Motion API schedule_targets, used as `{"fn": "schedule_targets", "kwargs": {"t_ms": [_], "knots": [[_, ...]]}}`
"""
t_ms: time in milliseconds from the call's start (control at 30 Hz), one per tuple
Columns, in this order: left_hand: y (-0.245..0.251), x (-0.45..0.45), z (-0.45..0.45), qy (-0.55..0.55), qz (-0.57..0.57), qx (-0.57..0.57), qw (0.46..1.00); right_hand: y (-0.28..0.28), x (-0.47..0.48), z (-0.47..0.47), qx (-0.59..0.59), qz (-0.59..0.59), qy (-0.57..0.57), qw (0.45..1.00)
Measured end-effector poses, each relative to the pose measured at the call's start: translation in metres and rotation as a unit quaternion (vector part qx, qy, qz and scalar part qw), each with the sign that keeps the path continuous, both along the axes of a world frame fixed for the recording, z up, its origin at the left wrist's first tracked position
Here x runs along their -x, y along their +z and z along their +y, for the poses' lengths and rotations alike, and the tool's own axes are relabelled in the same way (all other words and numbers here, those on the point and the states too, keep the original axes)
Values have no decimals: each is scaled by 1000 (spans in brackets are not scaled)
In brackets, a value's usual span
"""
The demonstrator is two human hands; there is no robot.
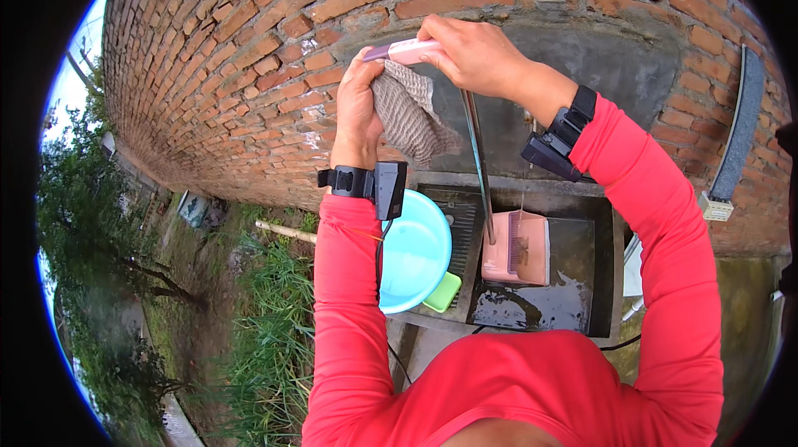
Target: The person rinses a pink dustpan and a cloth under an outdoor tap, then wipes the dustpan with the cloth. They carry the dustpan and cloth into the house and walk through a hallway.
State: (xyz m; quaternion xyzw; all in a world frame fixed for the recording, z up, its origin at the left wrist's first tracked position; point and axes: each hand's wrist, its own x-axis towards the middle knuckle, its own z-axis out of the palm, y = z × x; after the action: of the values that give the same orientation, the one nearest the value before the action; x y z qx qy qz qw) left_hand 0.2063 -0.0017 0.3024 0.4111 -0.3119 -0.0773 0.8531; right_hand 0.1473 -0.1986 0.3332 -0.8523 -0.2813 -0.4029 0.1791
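Observation:
My left hand holds a grey-brown waffle-weave cloth that hangs down, and its fingers meet the purple end of a pink and purple handle. My right hand grips the pink part of this handle near the brick wall. From there a metal pole runs down to a pink dustpan, which stands in a dark stone sink. A comb-like row of purple teeth shows on the dustpan. Water falls in a thin stream into the dustpan.
A light blue basin and a green plastic container stand on the ribbed washboard left of the sink. A brick wall rises beyond. A grey strip-shaped object is on the wall at right. Green plants grow at left.

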Motion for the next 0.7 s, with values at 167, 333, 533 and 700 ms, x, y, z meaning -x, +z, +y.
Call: {"fn": "schedule_targets", "kwargs": {"t_ms": [167, 333, 533, 700], "knots": [[-11, 10, 14, 84, 86, -77, 990, 1, -6, -2, 7, -3, -18, 1000], [-21, 18, 22, 36, 60, -56, 996, 0, -16, 0, 16, -4, -24, 1000], [-27, 29, 14, 179, 77, -24, 981, -1, -21, -2, 19, -19, -7, 1000], [-12, 23, 0, 473, -192, -140, 849, -1, -19, 1, 19, 0, -28, 999]]}}
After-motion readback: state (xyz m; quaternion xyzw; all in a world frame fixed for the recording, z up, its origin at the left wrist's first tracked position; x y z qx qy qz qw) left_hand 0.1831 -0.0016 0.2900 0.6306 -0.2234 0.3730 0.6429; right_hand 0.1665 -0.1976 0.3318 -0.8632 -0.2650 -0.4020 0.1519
